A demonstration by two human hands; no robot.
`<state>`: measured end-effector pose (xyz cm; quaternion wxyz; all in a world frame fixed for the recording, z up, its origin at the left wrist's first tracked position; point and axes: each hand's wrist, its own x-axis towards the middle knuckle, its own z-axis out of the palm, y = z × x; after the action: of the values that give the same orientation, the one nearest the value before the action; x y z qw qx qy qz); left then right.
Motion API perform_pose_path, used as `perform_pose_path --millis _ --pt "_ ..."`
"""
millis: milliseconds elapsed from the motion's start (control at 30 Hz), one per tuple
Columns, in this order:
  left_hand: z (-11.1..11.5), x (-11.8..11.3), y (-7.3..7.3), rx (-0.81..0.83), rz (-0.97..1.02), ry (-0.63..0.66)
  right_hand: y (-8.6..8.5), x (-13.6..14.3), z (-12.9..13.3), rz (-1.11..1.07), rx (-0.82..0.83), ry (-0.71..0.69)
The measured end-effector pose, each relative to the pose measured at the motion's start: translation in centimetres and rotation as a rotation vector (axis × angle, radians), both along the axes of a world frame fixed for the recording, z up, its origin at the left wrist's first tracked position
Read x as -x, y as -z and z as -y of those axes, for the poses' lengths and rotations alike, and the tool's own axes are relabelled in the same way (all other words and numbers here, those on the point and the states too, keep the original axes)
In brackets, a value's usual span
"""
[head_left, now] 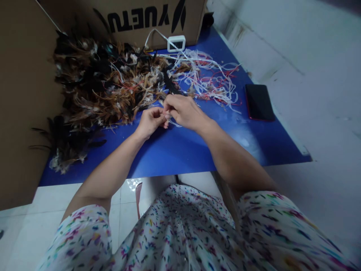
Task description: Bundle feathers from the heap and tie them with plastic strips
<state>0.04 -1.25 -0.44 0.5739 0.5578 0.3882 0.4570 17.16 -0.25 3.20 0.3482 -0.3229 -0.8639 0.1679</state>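
My left hand (152,121) and my right hand (187,111) meet over the blue table, fingertips pinched close together. Between and below them shows a thin white string (175,124), which both appear to grip; my fingers hide most of it. Just beyond my knuckles lies a black feather (171,83). Left of it spreads a big heap of brown and black feathers (113,90). On the far right side of the hands is a tangle of white and red strings (208,79).
A smaller bunch of dark feathers (67,145) lies at the table's left edge. Cardboard boxes (25,98) stand left and behind. A small white device (176,43) with a cord leans at the back. A phone (259,102) lies right, near the wall (318,82). The blue table (180,158) ends close to my body.
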Motion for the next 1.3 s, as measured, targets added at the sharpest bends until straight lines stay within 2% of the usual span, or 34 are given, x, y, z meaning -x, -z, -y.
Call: perform_pose_path --millis 133,300,500,667,967,1300 --pt "0.0 0.1 -0.1 -0.006 0.018 0.008 0.0 0.0 0.0 0.000 0.002 0.003" --pt "0.0 -0.2 -0.2 0.007 0.048 -0.010 -0.3 -0.9 -0.6 -0.053 0.091 0.107" --pt "0.1 -0.3 -0.3 -0.019 0.076 0.006 -0.2 -1.3 -0.9 0.078 0.160 0.068" --pt "0.1 -0.4 -0.3 -0.021 0.066 0.005 -0.5 -1.1 -0.6 0.129 0.148 0.065" --pt "0.1 -0.5 -0.4 -0.006 0.051 -0.017 -0.5 -0.8 -0.6 0.144 0.147 0.143" --pt "0.4 -0.7 -0.7 0.070 0.047 -0.110 -0.6 -0.4 -0.2 0.103 0.157 0.173"
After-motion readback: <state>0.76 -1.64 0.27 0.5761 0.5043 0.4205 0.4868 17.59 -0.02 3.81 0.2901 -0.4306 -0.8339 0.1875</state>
